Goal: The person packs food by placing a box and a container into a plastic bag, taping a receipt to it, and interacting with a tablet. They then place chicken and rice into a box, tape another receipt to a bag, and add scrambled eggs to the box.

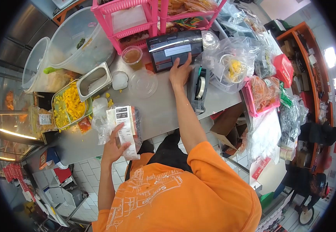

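Observation:
My left hand [114, 148] rests its spread fingers on a long printed receipt [124, 133], which lies over a clear plastic bag at the counter's front edge. Further up, my right hand [180, 72] reaches to a dark tablet-like device [174, 49], its fingers apart and touching the lower part near a lit white box. Just right of that hand stands a black tape dispenser [199, 91]. A round clear lid [143, 83] and a lidded cup of brown liquid [132, 57] are left of the device.
A tray of yellow food [72, 104] and a metal container [94, 82] sit at the left, before large plastic tubs [81, 46]. Pink racks [125, 23] stand behind. Plastic bags [235, 63] and a pink basket [261, 96] are right. Another person [311, 185] is at the far right.

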{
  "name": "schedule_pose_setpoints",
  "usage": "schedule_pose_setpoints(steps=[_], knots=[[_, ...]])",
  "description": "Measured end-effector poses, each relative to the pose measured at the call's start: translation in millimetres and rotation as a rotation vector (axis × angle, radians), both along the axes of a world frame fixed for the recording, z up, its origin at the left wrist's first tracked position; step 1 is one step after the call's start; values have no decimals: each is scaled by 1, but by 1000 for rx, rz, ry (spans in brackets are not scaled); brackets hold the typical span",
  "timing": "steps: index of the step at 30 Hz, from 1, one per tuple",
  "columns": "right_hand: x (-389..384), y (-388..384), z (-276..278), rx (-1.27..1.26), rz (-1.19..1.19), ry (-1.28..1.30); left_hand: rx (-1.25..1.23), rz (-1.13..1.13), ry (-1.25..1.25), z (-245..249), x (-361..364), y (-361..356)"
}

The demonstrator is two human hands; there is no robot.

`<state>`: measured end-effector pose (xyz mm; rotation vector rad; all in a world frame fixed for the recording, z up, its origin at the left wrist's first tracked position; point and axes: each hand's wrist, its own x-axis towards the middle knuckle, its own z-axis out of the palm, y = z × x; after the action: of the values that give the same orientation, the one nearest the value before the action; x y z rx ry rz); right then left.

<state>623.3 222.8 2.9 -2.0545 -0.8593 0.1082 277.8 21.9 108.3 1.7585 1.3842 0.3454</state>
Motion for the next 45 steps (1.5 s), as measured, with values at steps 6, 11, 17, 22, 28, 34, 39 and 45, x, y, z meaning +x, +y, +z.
schedule_pose_setpoints(steps=[6, 11, 17, 22, 28, 34, 39, 45], knots=[[-32, -37, -15, 203, 76, -106, 50, -18, 10, -5, -2, 0], [-29, -34, 10, 63, 170, -53, 115, -38, 67, -11, -5, 3], [-3, 9, 25, 2, -115, 200, 100, -9, 28, -20, -8, -3], [1, 16, 24, 16, -149, 183, 80, 25, 79, -23, -10, -6], [-10, -2, 5, 108, -64, 42, 83, 35, 89, -31, -18, -11], [-10, -2, -1, 160, -81, 90, 47, 68, 64, -29, -18, -15], [-14, -13, -3, 224, 36, 189, 23, 108, 44, -32, -21, -17], [-20, -22, -2, 271, 59, 213, 67, 73, 37, -34, -24, -17]])
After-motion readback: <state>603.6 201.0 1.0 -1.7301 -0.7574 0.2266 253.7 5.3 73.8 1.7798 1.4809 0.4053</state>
